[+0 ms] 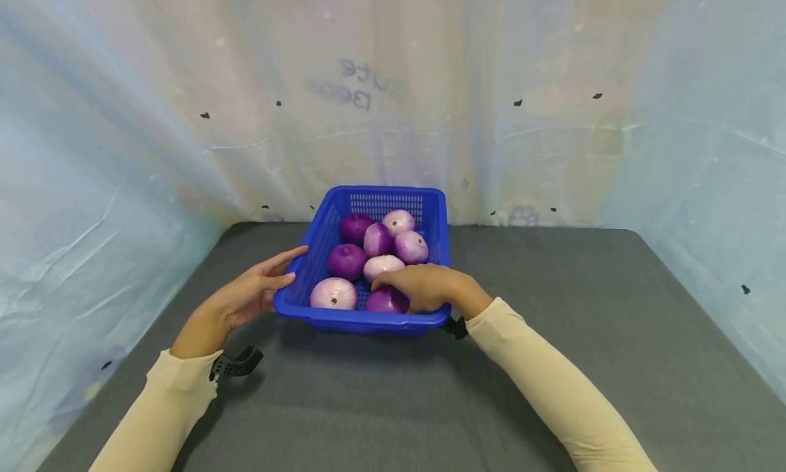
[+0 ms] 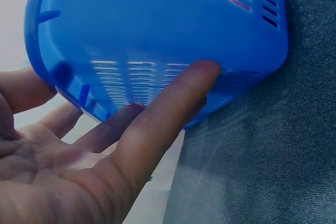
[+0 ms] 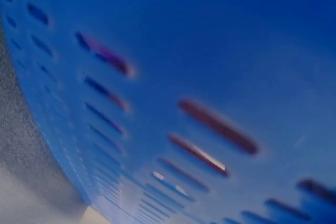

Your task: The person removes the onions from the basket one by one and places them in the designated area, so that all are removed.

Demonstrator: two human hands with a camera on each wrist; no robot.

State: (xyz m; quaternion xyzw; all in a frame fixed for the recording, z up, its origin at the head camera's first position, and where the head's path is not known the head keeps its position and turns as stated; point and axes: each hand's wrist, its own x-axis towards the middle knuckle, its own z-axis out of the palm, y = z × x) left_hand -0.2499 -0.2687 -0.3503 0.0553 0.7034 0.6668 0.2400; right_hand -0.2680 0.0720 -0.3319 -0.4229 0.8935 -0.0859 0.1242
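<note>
A blue plastic basket (image 1: pixel 362 315) with slotted walls holds several peeled red onions, some deep purple, others pale pink-white. My left hand (image 1: pixel 248 291) grips the basket's left side, its thumb at the rim; the left wrist view shows the fingers (image 2: pixel 168 114) along the outside wall. Inside the front right corner, my right hand (image 1: pixel 424 286) has its fingers curled over a purple onion (image 1: pixel 387 300). Beside that onion lies a pale onion (image 1: pixel 333 294), and a white one (image 1: pixel 382 266) sits just behind. Only the slotted basket wall (image 3: pixel 157 87) fills the right wrist view, hiding the right fingers there.
Beneath the basket is a dark grey table (image 1: pixel 552 308). A pale plastic sheet (image 1: pixel 393 117) hangs behind it and along both sides. More onions, including a dark purple onion (image 1: pixel 355 228), are grouped toward the basket's back.
</note>
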